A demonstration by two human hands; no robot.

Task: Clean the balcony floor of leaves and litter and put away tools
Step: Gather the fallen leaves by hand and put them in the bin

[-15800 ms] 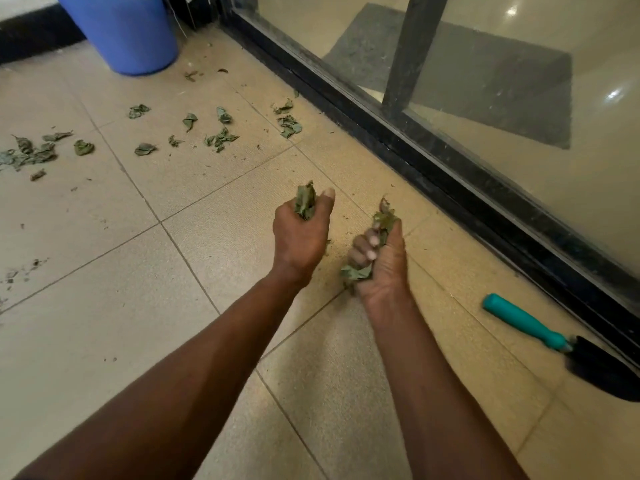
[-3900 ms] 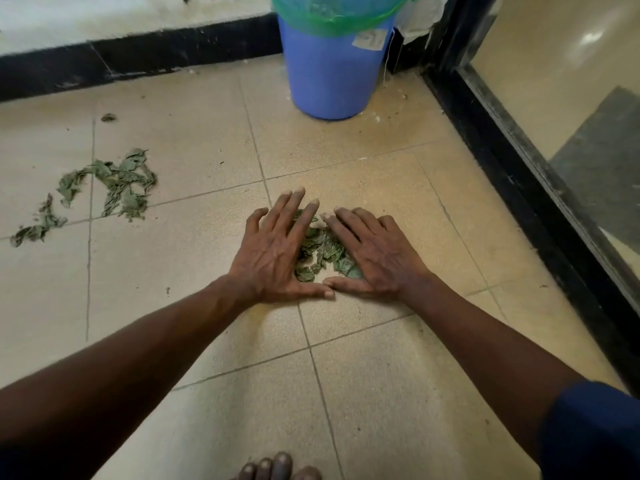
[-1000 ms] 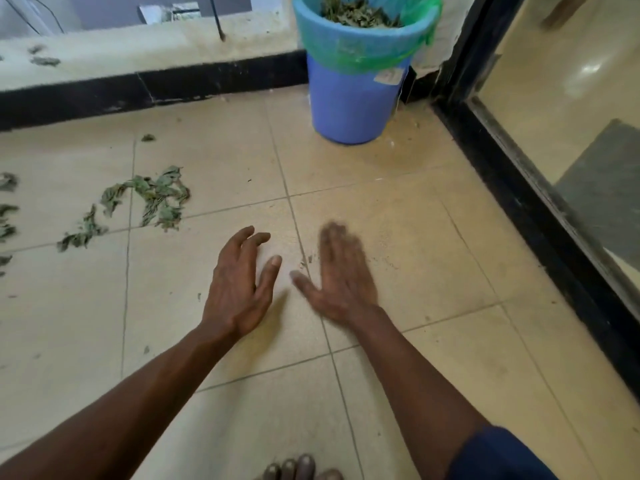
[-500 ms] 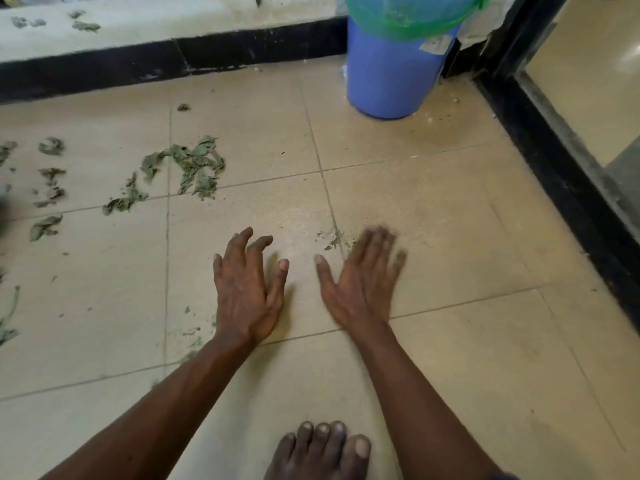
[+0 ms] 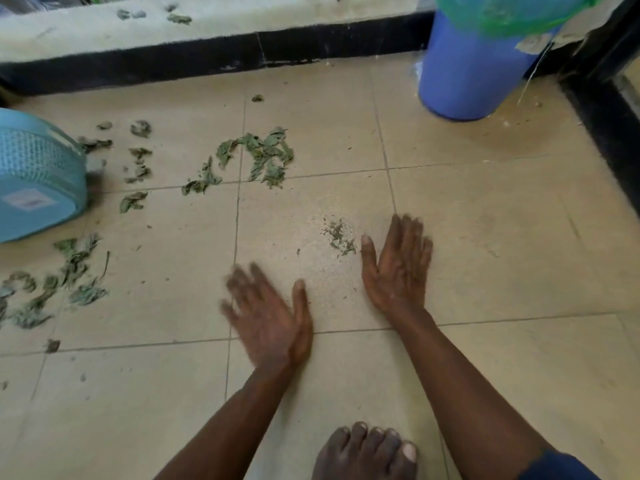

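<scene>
Left hand (image 5: 268, 317) spread open, blurred, right hand (image 5: 398, 268) flat beside leaf crumbs (image 5: 339, 237), bin (image 5: 474, 71) top cropped

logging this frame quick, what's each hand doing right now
Left hand: open, fingers spread, blurred, holding nothing.
Right hand: open, flat on the floor beside leaf crumbs, holding nothing.

Bin (image 5: 471, 74): I see periwinkle blue, with a bright green liner (image 5: 512, 12) over its rim.
Floor (image 5: 485, 237): beige tiles, thin dark grout grid.
Leaves (image 5: 263, 157): dull grey-green, left of the bin.
Basket (image 5: 38, 174): pale turquoise with a fine mesh pattern and a white label, far left of the bin.
Skirting (image 5: 207, 60): black band, left of the bin.
</scene>
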